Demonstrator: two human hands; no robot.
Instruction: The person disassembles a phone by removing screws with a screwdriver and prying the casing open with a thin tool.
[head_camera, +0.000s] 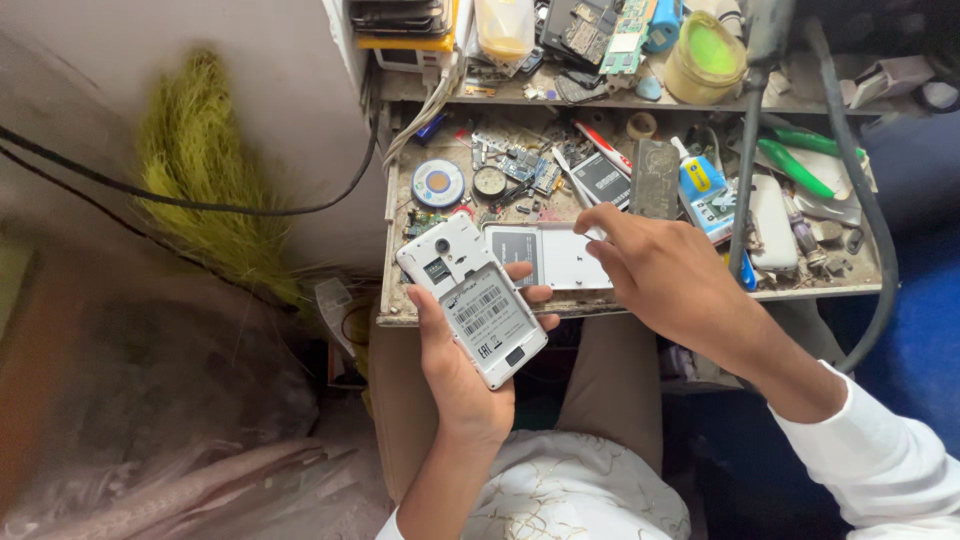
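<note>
The left hand (462, 360) grips the white phone (472, 298), back bared, its long axis slanting far-left to near-right; just right lies the back cover (565, 258) on the workbench (640, 296) — the right hand (665, 275), fingers loosely curled on it, is nearer.

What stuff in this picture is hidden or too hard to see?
All in the head view:
- Phone: its screen side faces the left hand, so it cannot be seen.
- White back cover: its right end is under the right hand.
- Yellow-green jar and the upper shelf: cut off by the top edge.
- Tiny parts on the workbench: too small to tell apart.
</note>
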